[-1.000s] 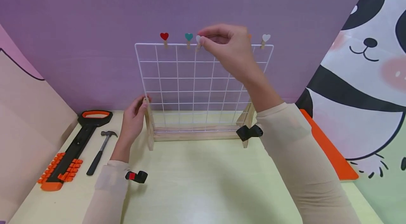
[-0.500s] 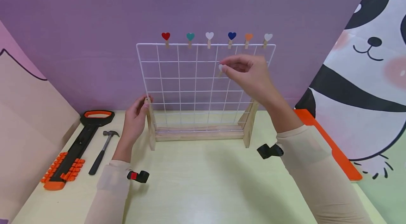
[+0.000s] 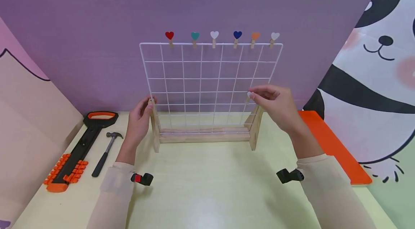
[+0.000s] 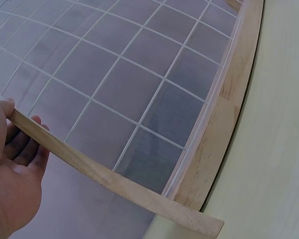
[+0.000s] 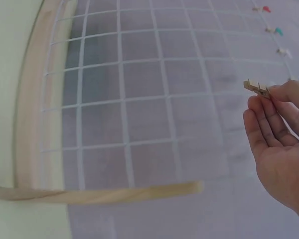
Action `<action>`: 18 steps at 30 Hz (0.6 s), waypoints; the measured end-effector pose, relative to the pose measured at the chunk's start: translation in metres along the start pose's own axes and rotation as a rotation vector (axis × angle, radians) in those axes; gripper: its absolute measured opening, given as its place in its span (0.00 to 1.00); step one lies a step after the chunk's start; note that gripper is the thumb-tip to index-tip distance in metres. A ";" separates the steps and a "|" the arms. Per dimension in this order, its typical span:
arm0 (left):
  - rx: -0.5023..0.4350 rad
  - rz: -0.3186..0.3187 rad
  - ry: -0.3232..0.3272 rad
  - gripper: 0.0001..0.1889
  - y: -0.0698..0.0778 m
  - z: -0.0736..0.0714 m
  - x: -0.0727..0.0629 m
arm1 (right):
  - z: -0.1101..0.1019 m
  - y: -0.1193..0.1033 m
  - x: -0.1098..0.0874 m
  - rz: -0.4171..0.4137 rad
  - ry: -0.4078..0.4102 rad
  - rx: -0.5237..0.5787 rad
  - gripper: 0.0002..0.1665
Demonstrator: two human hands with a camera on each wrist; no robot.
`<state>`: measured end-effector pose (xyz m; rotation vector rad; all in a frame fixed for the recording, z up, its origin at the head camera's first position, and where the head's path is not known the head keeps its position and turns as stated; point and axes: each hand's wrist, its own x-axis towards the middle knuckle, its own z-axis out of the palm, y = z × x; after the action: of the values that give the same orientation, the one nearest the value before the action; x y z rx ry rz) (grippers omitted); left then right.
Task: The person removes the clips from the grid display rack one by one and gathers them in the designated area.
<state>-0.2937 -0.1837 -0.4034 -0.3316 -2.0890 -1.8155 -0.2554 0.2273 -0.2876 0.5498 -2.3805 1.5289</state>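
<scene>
A white wire grid [image 3: 194, 67] stands upright in a wooden stand [image 3: 204, 137]. Small clothespins with hearts line its top wire: a red one [image 3: 169, 36], a teal one [image 3: 195, 36], a white one [image 3: 214, 35], a blue one [image 3: 237, 35], an orange one [image 3: 255, 36] and another white one [image 3: 275, 36]. My left hand [image 3: 138, 121] grips the top of the stand's left upright [image 4: 89, 167] between thumb and fingers. My right hand [image 3: 275, 104] pinches a white-heart clothespin [image 5: 257, 87] in front of the grid's lower right, near the right upright [image 5: 99, 195].
On the left of the table [image 3: 201, 185] lie a black-and-orange saw-like tool [image 3: 81, 146] with orange pieces along it and a claw hammer [image 3: 107, 153]. An orange board [image 3: 337, 146] lies at right. A purple backdrop [image 3: 207, 2] hangs behind the grid.
My right hand has moved down and right from the top wire to the grid's lower right, still pinching the clothespin. The left hand keeps its grip on the upright.
</scene>
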 end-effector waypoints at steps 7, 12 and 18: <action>-0.002 -0.005 -0.004 0.25 -0.003 0.001 0.000 | -0.007 0.035 -0.019 0.053 0.013 0.002 0.19; 0.020 0.008 -0.005 0.25 -0.004 0.000 0.000 | -0.011 0.053 -0.031 0.046 0.049 0.031 0.20; 0.001 0.026 0.003 0.24 -0.003 -0.001 -0.001 | -0.012 0.075 -0.044 0.116 0.077 0.021 0.20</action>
<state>-0.2940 -0.1847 -0.4063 -0.3538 -2.0745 -1.7989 -0.2488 0.2742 -0.3615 0.3553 -2.3776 1.5940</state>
